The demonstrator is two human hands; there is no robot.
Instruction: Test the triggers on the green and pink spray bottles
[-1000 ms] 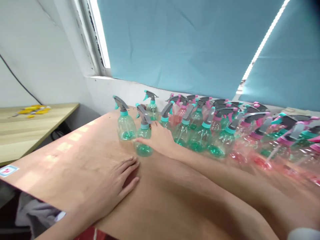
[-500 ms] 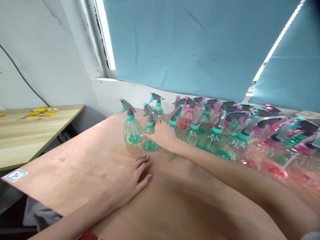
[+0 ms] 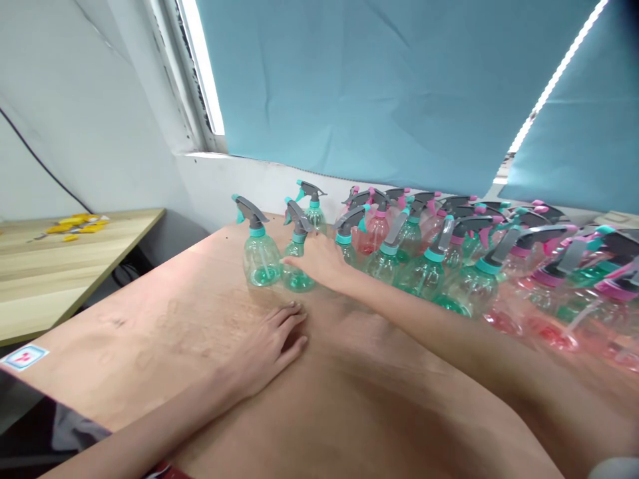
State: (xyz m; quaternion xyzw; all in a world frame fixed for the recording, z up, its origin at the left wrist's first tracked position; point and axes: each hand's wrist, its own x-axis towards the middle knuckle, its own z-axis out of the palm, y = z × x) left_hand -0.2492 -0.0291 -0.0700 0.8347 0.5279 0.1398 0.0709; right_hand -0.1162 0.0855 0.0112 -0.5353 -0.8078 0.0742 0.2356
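My right hand (image 3: 322,259) is wrapped round the right side of a clear green spray bottle (image 3: 298,283) with a grey and turquoise trigger head. Its thumb crosses the front of the bottle, while the other fingers are mostly hidden. The bottle stands upright on the wooden table. Just left of it is a second green spray bottle (image 3: 262,259), also upright. Behind these two stands another green spray bottle (image 3: 314,214). My left hand (image 3: 272,349) lies flat on the tabletop in front of the bottles, fingers stretched out and holding nothing.
Several green and pink spray bottles (image 3: 424,269) crowd the right side of the table (image 3: 164,352), beyond my right forearm. A blue blind (image 3: 359,93) hangs behind. At left, yellow pieces (image 3: 77,225) lie on a separate wooden table (image 3: 44,273). A sticker (image 3: 24,357) marks the near-left corner.
The view has shifted slightly. My right hand stays at the same green spray bottle, and my left hand still rests on the table. No bottle has clearly moved.
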